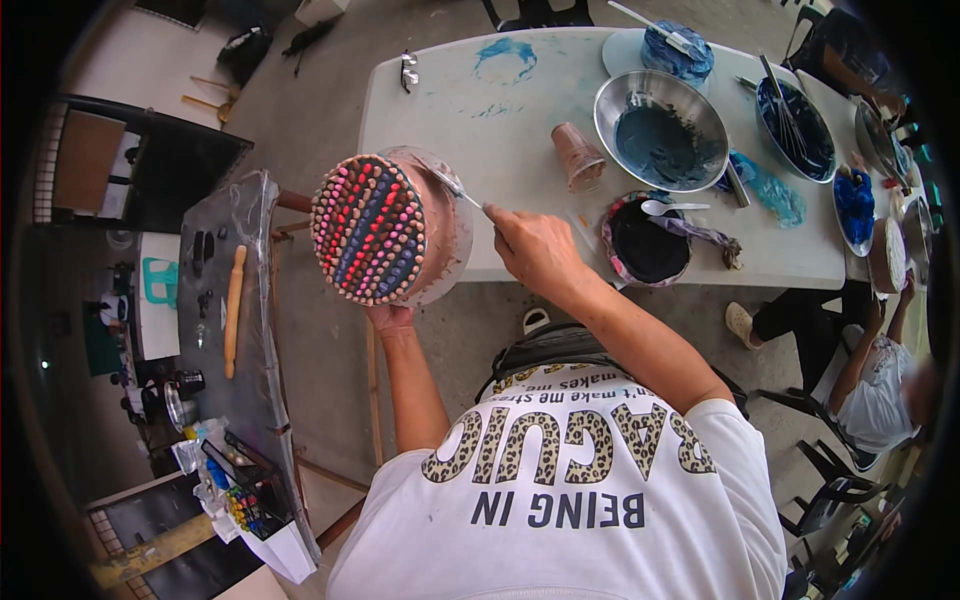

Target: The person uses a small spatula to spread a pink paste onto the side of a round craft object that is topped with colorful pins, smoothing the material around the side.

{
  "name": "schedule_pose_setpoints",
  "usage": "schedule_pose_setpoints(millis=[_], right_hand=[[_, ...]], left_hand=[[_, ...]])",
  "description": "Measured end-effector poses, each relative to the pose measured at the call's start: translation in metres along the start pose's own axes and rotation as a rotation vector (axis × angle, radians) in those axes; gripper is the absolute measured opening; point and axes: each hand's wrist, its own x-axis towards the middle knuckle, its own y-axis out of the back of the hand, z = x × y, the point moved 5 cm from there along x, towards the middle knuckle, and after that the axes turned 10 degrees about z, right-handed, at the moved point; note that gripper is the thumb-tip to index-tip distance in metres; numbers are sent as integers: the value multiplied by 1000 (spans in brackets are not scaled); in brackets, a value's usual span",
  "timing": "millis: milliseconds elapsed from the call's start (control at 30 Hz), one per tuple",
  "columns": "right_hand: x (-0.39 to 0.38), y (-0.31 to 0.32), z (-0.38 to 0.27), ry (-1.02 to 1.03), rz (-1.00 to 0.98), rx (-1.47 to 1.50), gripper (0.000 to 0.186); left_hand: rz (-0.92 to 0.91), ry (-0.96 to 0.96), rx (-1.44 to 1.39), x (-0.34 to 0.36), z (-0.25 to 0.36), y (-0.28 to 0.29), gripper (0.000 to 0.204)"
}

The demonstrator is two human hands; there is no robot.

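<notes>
A cake (365, 230) with brown frosted sides, its top covered in rows of red, pink, tan and dark blue dots, sits on a clear round board (457, 260). My left hand (390, 318) is under it, holding it by the board at the table's near left corner, fingers partly hidden. My right hand (535, 250) is closed on the handle of a metal spatula (460, 194), whose blade lies against the upper right side of the cake. A clear cup (578, 160) with brown smears and a bowl of dark frosting (645, 245) lie right of my right hand.
Steel bowls (610, 110) of blue frosting, a blue cake (675, 65) and piping bags (770, 190) are on the white table (430, 130). A side table with a rolling pin (235, 310) stands left. Another person (870, 390) sits at the right, hands near a pale cake (887, 255).
</notes>
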Motion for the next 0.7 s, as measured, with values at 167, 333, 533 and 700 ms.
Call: schedule_pose_setpoints(millis=[167, 333, 533, 700], right_hand=[[-15, 6, -2, -42, -101, -14, 31], [-25, 25, -4, -51, -42, 43, 31], [-1, 16, -6, -35, -31, 7, 31], [0, 6, -6, -30, -74, -45, 33]], left_hand=[[10, -10, 2, 3, 1, 6, 58], [0, 0, -35, 5, 0, 11, 59], [36, -26, 9, 9, -1, 9, 58], [-18, 18, 37, 9, 0, 3, 55]])
